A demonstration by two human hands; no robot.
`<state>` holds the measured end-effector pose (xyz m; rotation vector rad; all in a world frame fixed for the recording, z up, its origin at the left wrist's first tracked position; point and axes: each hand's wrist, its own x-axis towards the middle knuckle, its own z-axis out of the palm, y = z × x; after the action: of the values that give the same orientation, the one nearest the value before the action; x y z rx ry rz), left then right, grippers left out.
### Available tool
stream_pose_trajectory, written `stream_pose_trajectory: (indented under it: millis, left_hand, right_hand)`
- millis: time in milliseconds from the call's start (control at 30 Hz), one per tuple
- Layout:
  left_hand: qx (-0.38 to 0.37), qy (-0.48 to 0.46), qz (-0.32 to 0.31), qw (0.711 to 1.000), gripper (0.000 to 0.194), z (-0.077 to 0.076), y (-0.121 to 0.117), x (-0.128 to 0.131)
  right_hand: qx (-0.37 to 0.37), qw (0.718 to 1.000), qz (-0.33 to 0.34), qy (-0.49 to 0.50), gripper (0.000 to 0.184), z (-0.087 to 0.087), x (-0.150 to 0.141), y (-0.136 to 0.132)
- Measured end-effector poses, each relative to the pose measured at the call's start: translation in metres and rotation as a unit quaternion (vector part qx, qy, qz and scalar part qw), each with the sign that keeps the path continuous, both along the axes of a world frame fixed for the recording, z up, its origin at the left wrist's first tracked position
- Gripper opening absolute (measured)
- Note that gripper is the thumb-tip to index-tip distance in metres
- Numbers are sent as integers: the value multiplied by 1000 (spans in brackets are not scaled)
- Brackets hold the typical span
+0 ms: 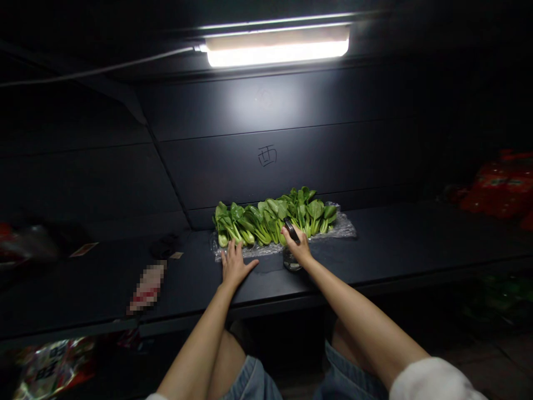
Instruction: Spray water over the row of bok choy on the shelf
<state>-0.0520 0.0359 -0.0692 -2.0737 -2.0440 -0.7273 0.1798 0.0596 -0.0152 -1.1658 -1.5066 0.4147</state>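
Note:
A row of green leafy bok choy (275,218) lies on a clear plastic sheet (343,226) on a dark shelf (395,244). My left hand (234,265) rests flat on the shelf at the sheet's near edge, fingers stretched toward the stems. Just in front of the greens, my right hand (296,244) is closed round a small dark object (292,230). A small clear jar (290,261) stands under that hand.
A bright tube lamp (277,49) hangs above. A blurred flat packet (147,287) and a dark bundle (165,245) lie on the shelf to the left. Red packages (502,186) sit at the far right. Printed bags (50,366) lie at lower left.

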Motion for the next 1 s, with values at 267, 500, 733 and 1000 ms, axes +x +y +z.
stream_pose_trajectory:
  millis: [267, 500, 733, 1000]
  left_hand:
    - [28, -11, 5, 1000, 62, -7, 5, 15]
    - [36, -23, -42, 998, 61, -11, 6, 12]
    - [31, -17, -42, 998, 61, -10, 5, 13]
    - [42, -23, -47, 998, 59, -10, 5, 12]
  right_hand:
    - [-8, 1000, -4, 9, 39, 0, 8, 2]
    - [-5, 1000, -2, 13, 40, 1, 19, 3]
    - [-3, 1000, -16, 5, 39, -1, 23, 5]
    - [-5, 999, -35, 5, 40, 0, 28, 5]
